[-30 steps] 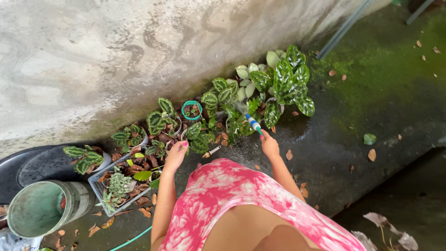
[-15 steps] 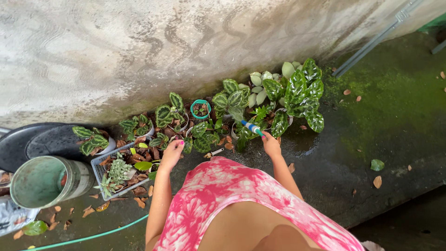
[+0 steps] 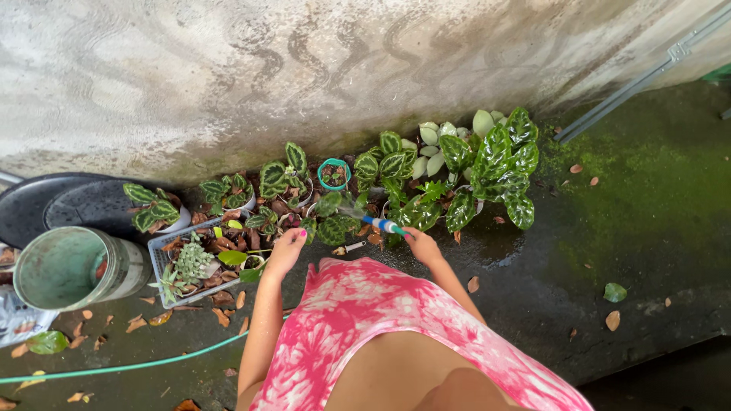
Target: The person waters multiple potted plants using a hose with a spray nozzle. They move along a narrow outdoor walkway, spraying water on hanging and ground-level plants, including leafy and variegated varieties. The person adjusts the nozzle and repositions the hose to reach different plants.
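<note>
At the far left edge of the head view, a round black plastic tub lies against the foot of the grey concrete wall, and just in front of it a green plastic bucket lies tilted on its side. Below the bucket, a thin green garden hose runs across the dark wet floor, among scattered dry brown leaves. To the right of the bucket stands a grey plastic crate that holds small succulents and dead leaves. Behind the crate, several small potted plants with striped dark green leaves stand in a row along the wall, and a small teal round pot stands among them.

The left hand hangs over the right corner of the crate, fingers loosely bent and holding nothing; I cannot tell if it touches the leaves under it. Further right, the right hand is closed around a blue and white hose nozzle, which points left and up toward the striped plants, with a thin spray coming out of its tip. Right of this hand grows a bigger plant with broad spotted green leaves, and a grey metal pipe leans along the wall at the right edge.
</note>
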